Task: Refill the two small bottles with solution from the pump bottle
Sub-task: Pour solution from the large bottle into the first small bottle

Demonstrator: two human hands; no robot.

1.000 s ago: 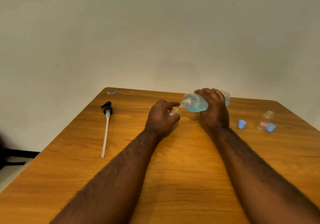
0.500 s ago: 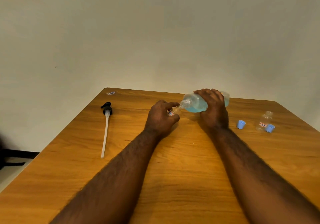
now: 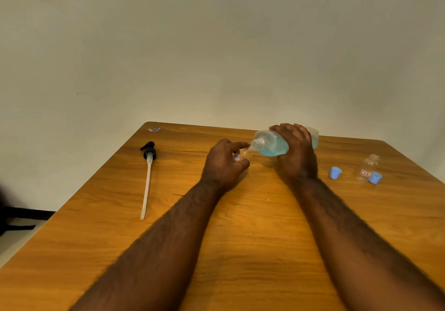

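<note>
Blue solution sits in the pump bottle [image 3: 274, 145], tipped on its side in the right hand [image 3: 297, 153], which is wrapped around its body — open neck right at the mouth of a small bottle [image 3: 242, 154] gripped in the left hand [image 3: 224, 163] over the table [image 3: 240, 226]. Its fill level is hidden. Second small bottle [image 3: 367, 169] stands at right, looking empty, two blue caps [image 3: 335, 173] beside it — pump head [image 3: 148, 153] lies well left.

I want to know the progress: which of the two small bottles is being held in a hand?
The small bottle in the left hand, at the big bottle's mouth. The other small bottle stands untouched at far right, between two blue caps.
</note>
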